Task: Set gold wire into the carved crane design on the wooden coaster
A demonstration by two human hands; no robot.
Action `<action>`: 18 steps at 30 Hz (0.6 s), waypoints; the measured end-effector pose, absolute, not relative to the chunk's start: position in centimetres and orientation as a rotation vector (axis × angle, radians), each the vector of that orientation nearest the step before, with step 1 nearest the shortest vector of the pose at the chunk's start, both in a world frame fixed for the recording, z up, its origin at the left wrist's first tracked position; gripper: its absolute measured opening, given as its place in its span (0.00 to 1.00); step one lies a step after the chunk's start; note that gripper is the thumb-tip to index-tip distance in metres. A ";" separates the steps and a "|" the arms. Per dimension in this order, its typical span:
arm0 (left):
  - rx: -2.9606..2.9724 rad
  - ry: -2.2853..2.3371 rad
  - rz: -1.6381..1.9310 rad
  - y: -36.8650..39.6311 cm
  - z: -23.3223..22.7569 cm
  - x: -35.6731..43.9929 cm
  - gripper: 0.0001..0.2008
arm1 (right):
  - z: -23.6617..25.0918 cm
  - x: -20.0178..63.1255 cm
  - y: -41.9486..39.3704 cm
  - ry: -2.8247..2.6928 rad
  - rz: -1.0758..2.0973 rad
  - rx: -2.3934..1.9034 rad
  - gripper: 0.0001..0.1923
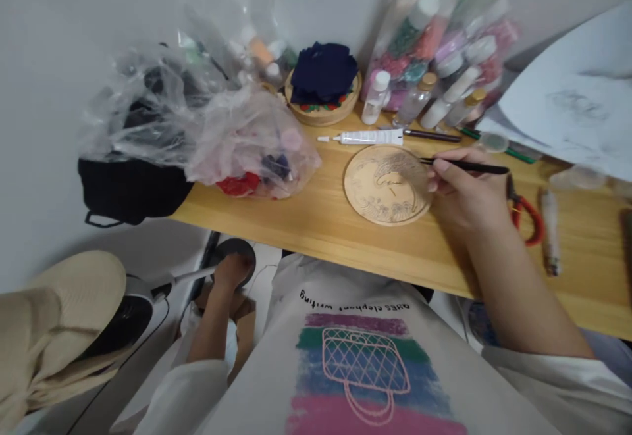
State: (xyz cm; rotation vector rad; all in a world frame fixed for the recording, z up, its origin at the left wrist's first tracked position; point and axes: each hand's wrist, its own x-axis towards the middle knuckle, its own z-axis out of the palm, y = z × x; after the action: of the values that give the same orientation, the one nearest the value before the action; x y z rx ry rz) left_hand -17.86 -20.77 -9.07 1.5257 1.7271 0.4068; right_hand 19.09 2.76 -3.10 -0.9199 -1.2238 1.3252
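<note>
Head view: right hand (461,191) grips pen (469,166) over wooden desk (316,214) (grey wall behind).

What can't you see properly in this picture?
Head view only:
- Left hand: low under the table edge, what it touches is unclear.
- Tip of the thin tool in the right hand: too small against the wooden disc.
- Things in the plastic bags: blurred by crinkled film.
- Sketch on the paper: faint, cut by the right edge.
</note>
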 end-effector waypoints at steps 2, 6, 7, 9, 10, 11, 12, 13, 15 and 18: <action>1.559 1.714 0.230 -20.0 -5.9 -16.3 0.10 | -3.0 19.1 2.7 -1.224 1.317 -0.926 0.09; 1.778 1.475 0.038 -16.9 0.7 -9.7 0.05 | -2.8 18.9 2.3 -1.226 1.299 -0.936 0.09; 1.910 1.363 0.071 -15.8 1.6 -7.3 0.06 | -2.8 18.9 2.1 -1.236 1.292 -0.941 0.09; 2.244 1.138 0.246 -13.5 2.1 -2.0 0.09 | -2.6 18.8 1.8 -1.269 1.265 -0.958 0.09; 2.426 1.047 0.329 -12.6 1.6 0.7 0.09 | -2.6 18.8 1.7 -1.303 1.242 -0.971 0.09; 2.587 0.944 0.418 -11.8 0.7 3.3 0.11 | -2.5 18.9 1.7 -1.345 1.213 -0.987 0.08; 2.723 0.878 0.470 -11.3 -0.4 5.7 0.14 | -2.3 18.9 1.7 -1.386 1.184 -1.005 0.08; 2.859 0.830 0.537 -11.1 -1.6 7.8 0.16 | -2.2 19.0 1.8 -1.423 1.151 -1.022 0.07; 3.020 0.889 0.577 -11.1 -3.7 10.9 0.19 | -1.8 19.4 1.9 -1.498 1.067 -1.059 0.06; 3.118 0.888 0.583 -11.5 -5.5 12.6 0.20 | -1.1 20.1 1.9 -1.633 0.931 -1.122 0.04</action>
State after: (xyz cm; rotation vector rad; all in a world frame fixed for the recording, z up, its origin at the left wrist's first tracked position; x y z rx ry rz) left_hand 12.57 -11.54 -5.47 3.1185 0.8879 0.5830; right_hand 20.11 1.87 -1.05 -1.1217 -1.6328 0.9311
